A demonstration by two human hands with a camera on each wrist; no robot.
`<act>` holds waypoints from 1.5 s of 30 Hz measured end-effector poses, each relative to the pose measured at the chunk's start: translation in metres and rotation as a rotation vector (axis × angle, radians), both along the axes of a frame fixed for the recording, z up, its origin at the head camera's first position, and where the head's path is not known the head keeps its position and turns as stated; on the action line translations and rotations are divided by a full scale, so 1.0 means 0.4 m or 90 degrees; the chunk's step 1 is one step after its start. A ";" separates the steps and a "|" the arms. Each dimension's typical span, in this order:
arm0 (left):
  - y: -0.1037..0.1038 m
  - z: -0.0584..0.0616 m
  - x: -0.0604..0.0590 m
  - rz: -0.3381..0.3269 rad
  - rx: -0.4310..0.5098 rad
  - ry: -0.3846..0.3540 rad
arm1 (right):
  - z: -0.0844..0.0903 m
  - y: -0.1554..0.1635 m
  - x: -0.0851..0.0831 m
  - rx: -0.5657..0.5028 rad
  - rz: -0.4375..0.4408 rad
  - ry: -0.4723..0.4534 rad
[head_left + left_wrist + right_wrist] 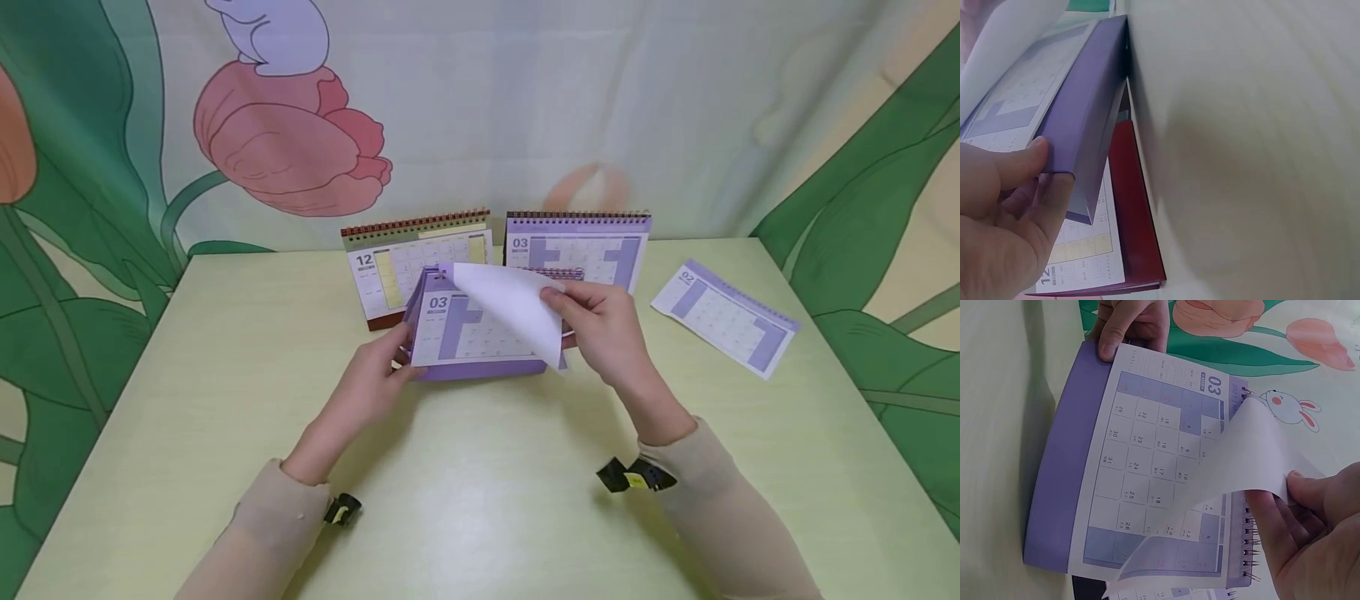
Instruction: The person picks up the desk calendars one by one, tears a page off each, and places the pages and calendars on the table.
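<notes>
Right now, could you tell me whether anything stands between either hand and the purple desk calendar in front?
Nothing visible does: the left hand grips the purple calendar by its corner, and the right hand pinches its lifted page.

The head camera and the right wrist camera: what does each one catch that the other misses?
Only the head view shows the second purple calendar standing at the back, the brown-bound calendar and a loose calendar page on the table. Only the right wrist view shows the date numbers and spiral binding close up. Both show the purple desk calendar, left hand steadying it, right hand pinching its lifted page.
</notes>
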State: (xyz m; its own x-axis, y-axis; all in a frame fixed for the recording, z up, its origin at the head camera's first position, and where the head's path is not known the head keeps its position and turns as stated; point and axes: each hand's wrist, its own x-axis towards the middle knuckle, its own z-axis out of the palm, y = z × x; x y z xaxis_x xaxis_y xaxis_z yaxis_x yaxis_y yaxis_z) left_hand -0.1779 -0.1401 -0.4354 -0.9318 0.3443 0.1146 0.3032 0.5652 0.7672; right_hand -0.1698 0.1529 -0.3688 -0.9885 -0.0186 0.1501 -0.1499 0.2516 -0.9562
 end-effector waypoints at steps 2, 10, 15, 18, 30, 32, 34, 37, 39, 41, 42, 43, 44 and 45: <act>0.002 0.005 0.001 0.000 -0.002 -0.001 | 0.001 0.004 -0.001 -0.002 -0.004 0.004; 0.007 0.019 0.006 -0.003 -0.008 0.014 | 0.004 0.022 0.000 -0.015 -0.013 0.015; 0.013 0.028 0.004 -0.009 -0.009 0.027 | 0.001 0.030 0.004 -0.022 -0.030 0.032; 0.014 0.029 0.004 -0.014 -0.004 0.029 | -0.005 0.032 0.006 -0.029 -0.039 0.043; 0.012 0.035 0.015 0.002 0.009 0.048 | -0.012 0.034 0.000 -0.073 -0.044 0.085; 0.013 0.039 0.017 0.002 0.011 0.050 | -0.011 0.034 -0.001 -0.074 -0.049 0.093; 0.015 0.041 0.017 0.001 0.015 0.053 | -0.009 0.035 -0.002 -0.075 -0.058 0.103; 0.019 0.044 0.017 0.002 0.020 0.059 | -0.006 0.036 -0.004 -0.079 -0.078 0.116; 0.022 0.046 0.017 0.002 0.024 0.055 | -0.004 0.036 -0.005 -0.083 -0.089 0.119; 0.024 0.047 0.017 0.001 0.027 0.051 | -0.005 0.037 -0.006 -0.089 -0.100 0.119; 0.024 0.048 0.018 0.001 0.028 0.048 | -0.005 0.037 -0.007 -0.089 -0.104 0.119; 0.024 0.048 0.019 0.000 0.029 0.047 | -0.006 0.037 -0.007 -0.089 -0.107 0.118; 0.024 0.049 0.019 0.001 0.030 0.047 | -0.006 0.037 -0.008 -0.089 -0.109 0.118; 0.025 0.051 0.020 0.002 0.029 0.048 | -0.006 0.037 -0.009 -0.086 -0.113 0.118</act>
